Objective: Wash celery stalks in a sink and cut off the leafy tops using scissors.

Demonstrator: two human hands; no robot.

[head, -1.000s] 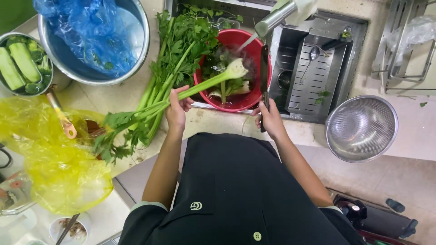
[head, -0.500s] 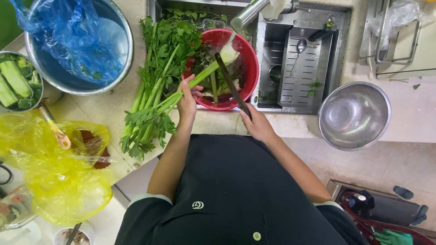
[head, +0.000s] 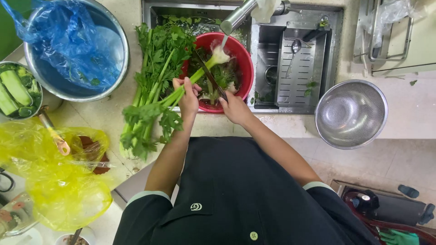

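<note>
My left hand [head: 187, 96] grips a bunch of leafy celery [head: 152, 115] by its stalks, with the pale root end [head: 219, 55] lifted over a red bowl [head: 243, 59] in the sink. My right hand [head: 235, 108] holds a dark knife [head: 210, 75] whose blade lies across the stalks near the root end. Water runs from the steel tap [head: 240, 16] onto the root end. More celery [head: 161, 50] lies on the counter edge to the left of the bowl.
A steel colander [head: 350, 113] stands on the counter at right. A large steel bowl with a blue plastic bag [head: 72, 41] is at top left, a small pot of green vegetables [head: 16, 90] beside it. A yellow plastic bag [head: 50, 177] lies at lower left. The sink has a drain rack [head: 297, 68].
The celery's root end has moved up under the tap's stream. My right hand has brought the knife from the bowl's edge onto the stalks.
</note>
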